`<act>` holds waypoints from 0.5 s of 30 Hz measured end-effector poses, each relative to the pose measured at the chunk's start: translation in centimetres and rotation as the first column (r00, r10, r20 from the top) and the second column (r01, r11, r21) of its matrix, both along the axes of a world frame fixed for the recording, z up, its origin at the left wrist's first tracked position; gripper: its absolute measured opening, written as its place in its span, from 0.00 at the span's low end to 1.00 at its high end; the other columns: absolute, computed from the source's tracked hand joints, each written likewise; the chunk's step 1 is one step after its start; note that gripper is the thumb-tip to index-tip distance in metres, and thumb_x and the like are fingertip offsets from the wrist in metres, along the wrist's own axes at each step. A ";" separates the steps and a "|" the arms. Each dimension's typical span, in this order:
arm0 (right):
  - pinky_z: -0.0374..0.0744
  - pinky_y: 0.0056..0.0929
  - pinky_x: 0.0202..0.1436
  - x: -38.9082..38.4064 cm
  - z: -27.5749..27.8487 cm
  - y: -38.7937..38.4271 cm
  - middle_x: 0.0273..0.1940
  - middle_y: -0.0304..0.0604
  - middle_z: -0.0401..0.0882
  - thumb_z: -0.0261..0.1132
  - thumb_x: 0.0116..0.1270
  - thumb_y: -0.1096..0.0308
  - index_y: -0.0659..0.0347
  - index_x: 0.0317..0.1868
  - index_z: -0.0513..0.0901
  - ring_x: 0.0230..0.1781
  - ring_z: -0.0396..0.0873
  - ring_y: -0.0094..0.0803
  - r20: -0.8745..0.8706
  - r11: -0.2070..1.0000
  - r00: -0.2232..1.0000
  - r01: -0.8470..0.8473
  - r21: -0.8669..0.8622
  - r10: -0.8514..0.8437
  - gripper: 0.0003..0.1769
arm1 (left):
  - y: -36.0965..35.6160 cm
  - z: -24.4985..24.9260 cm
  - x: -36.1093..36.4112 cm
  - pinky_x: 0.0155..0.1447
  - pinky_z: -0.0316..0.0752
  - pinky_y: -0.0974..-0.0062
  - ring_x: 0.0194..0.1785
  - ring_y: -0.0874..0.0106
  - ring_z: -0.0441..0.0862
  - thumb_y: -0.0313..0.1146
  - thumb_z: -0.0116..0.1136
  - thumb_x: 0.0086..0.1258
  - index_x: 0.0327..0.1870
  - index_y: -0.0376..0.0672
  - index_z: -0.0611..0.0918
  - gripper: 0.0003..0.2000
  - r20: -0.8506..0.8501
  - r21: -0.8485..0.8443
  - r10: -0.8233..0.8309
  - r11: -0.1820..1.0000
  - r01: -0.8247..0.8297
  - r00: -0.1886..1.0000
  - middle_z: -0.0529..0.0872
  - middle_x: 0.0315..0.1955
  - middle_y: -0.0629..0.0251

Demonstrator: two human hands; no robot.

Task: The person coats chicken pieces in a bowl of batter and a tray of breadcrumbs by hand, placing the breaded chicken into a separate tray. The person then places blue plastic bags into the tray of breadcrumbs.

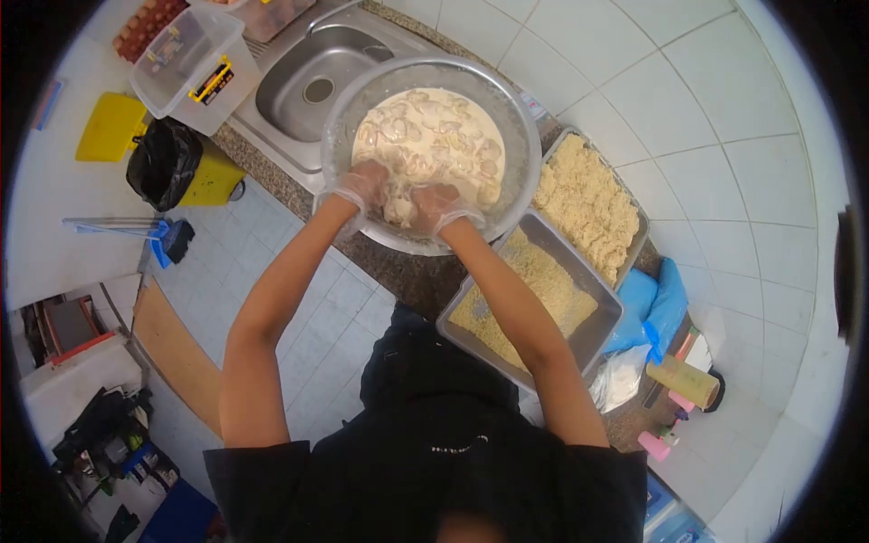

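Note:
A large metal bowl stands on the counter, with pale creamy batter and several raw chicken pieces in it. My left hand, in a clear plastic glove, reaches in over the near left rim with its fingers curled. My right hand, gloved the same way, is inside the near rim, its fingers also curled. Between them is a coated chicken piece, and both hands appear closed on it. Batter and glove plastic partly hide the fingertips.
Right of the bowl are a grey tray of yellowish crumbs and another tray heaped with pale breading. A steel sink adjoins the bowl's left. Beyond are a clear plastic box and a yellow bin. Blue bags lie right.

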State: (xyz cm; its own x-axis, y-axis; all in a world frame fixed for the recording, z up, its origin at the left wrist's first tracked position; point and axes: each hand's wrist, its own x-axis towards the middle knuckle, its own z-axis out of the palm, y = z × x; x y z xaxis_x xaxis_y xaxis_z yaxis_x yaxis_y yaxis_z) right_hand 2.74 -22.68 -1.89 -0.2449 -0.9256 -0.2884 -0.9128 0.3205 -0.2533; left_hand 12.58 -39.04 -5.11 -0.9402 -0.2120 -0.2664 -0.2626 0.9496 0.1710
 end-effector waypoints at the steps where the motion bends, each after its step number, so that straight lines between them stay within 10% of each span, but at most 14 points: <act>1: 0.80 0.42 0.43 0.3 -0.4 -0.4 0.35 0.47 0.84 0.61 0.57 0.60 0.56 0.38 0.83 0.40 0.83 0.45 0.002 1.000 1.000 -0.016 -0.004 0.016 0.12 | -0.7 1.2 0.0 0.48 0.79 0.60 0.43 0.51 0.84 0.34 0.59 0.58 0.35 0.39 0.84 0.10 0.064 0.056 0.082 0.995 -0.085 0.995 0.85 0.37 0.49; 6: 0.80 0.44 0.37 1.0 -4.2 -2.1 0.32 0.49 0.84 0.60 0.58 0.61 0.58 0.37 0.83 0.35 0.84 0.47 -0.095 0.995 0.990 -0.102 0.018 0.103 0.12 | -3.0 2.1 1.4 0.49 0.76 0.59 0.40 0.49 0.82 0.38 0.62 0.55 0.36 0.36 0.83 0.14 -0.095 0.234 0.283 0.938 -0.254 0.955 0.84 0.34 0.45; 8: 0.80 0.46 0.36 -0.4 -4.4 -2.5 0.32 0.51 0.83 0.59 0.59 0.63 0.58 0.38 0.83 0.35 0.83 0.49 0.006 0.968 0.994 0.105 -0.230 -0.107 0.12 | -3.5 5.2 1.5 0.48 0.76 0.58 0.40 0.50 0.82 0.39 0.63 0.55 0.37 0.37 0.83 0.15 -0.106 0.244 0.307 0.930 -0.275 0.946 0.84 0.33 0.44; 12: 0.79 0.46 0.39 -1.2 -1.0 -2.4 0.35 0.52 0.83 0.58 0.57 0.69 0.58 0.37 0.83 0.37 0.83 0.48 -0.010 0.954 0.959 0.279 -0.106 -0.282 0.09 | -4.1 6.6 2.5 0.47 0.75 0.58 0.38 0.49 0.81 0.40 0.63 0.55 0.36 0.37 0.83 0.15 -0.193 0.314 0.414 0.885 -0.343 0.890 0.84 0.32 0.45; 15: 0.79 0.45 0.39 0.3 -2.6 -1.0 0.34 0.51 0.83 0.58 0.59 0.67 0.58 0.36 0.83 0.37 0.82 0.47 -0.043 0.976 0.999 -0.034 -0.217 0.026 0.09 | -4.5 5.9 2.1 0.46 0.75 0.57 0.37 0.48 0.81 0.41 0.65 0.54 0.36 0.35 0.83 0.16 -0.352 0.192 0.379 0.924 -0.330 0.856 0.83 0.32 0.44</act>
State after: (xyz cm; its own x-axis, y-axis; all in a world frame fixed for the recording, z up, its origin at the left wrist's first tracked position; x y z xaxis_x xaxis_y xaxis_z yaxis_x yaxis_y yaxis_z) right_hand 3.04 -23.71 -4.50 -0.2234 -0.9722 -0.0698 -0.9317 0.2340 -0.2777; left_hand 14.71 -43.54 0.75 -0.8411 -0.5389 0.0461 -0.4697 0.7701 0.4317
